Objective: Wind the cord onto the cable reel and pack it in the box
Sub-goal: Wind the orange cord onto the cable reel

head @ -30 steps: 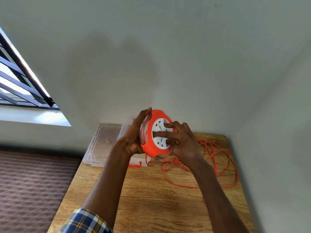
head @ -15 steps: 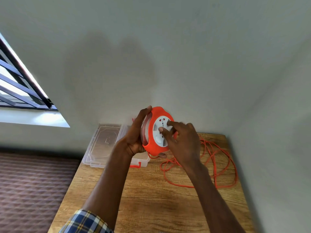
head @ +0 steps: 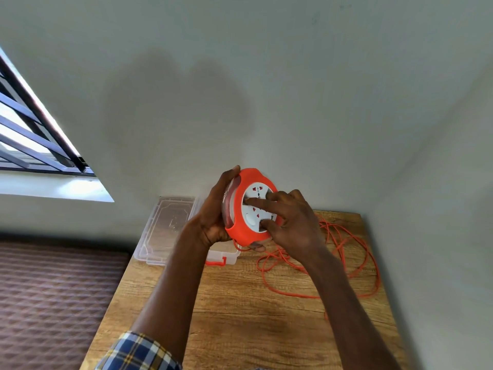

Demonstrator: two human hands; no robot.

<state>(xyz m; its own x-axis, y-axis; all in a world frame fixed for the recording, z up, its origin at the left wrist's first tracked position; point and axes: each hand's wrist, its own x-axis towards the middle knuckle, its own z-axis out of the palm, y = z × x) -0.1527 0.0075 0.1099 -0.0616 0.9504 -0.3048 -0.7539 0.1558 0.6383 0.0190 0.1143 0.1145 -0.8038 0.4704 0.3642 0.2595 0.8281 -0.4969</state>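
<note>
An orange cable reel (head: 241, 232) with a white socket face is held upright above the far end of the wooden table (head: 240, 316). My left hand (head: 213, 217) grips its back and rim. My right hand (head: 289, 222) presses its fingers onto the white socket face. The orange cord (head: 346, 265) lies in loose loops on the table to the right, with one end running up into the reel. A clear plastic box (head: 224, 256) with an orange latch sits behind my left forearm, and its open lid (head: 168, 228) lies to the left.
The table stands in a corner, with walls behind it and on the right. A barred window (head: 32, 134) is at the left. Patterned brown flooring (head: 53, 303) lies left of the table.
My right hand's fingers have shifted around the white socket face, turning it. The left hand keeps the same grip. The cord loops on the table have changed shape slightly.
</note>
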